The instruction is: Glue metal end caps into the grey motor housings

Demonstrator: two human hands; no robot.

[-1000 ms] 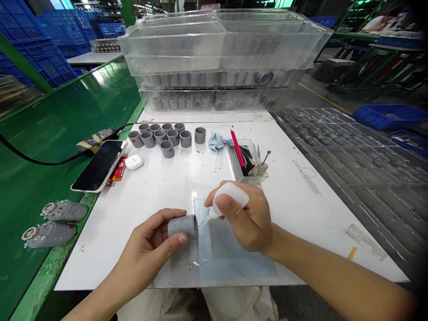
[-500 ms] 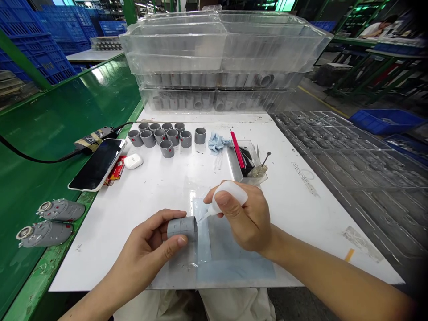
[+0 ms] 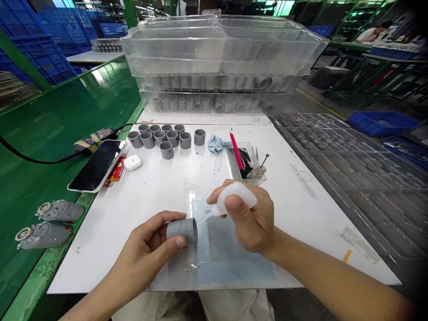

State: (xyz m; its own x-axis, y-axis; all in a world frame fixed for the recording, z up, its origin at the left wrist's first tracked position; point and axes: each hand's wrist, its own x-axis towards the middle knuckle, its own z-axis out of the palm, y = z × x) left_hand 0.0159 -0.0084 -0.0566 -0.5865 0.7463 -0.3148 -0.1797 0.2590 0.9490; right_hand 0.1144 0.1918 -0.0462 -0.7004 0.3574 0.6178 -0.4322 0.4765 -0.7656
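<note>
My left hand point(image 3: 147, 252) grips a short grey plastic pipe sleeve point(image 3: 182, 230), held on its side with its open end facing right. My right hand point(image 3: 249, 218) pinches a white plastic squeeze bottle point(image 3: 236, 198). The bottle's thin clear nozzle point(image 3: 203, 218) reaches to the sleeve's rim, and its very tip is hard to make out. Both hands are above a pale blue sheet point(image 3: 234, 263) lying on a white work board point(image 3: 100, 249). The sleeve's inside is hidden from this angle.
Several grey sleeves with red marks point(image 3: 166, 150) stand at the board's far side. A phone point(image 3: 96, 166) and white earbud case point(image 3: 133, 162) lie left; a clear tray of tools point(image 3: 245, 162) stands right. Stacked clear boxes of grey fittings point(image 3: 217, 58) rise behind.
The bottle has swung slightly, its body now lying lower and further right. The sleeve has turned a little in my left hand. The whole view has drifted slightly.
</note>
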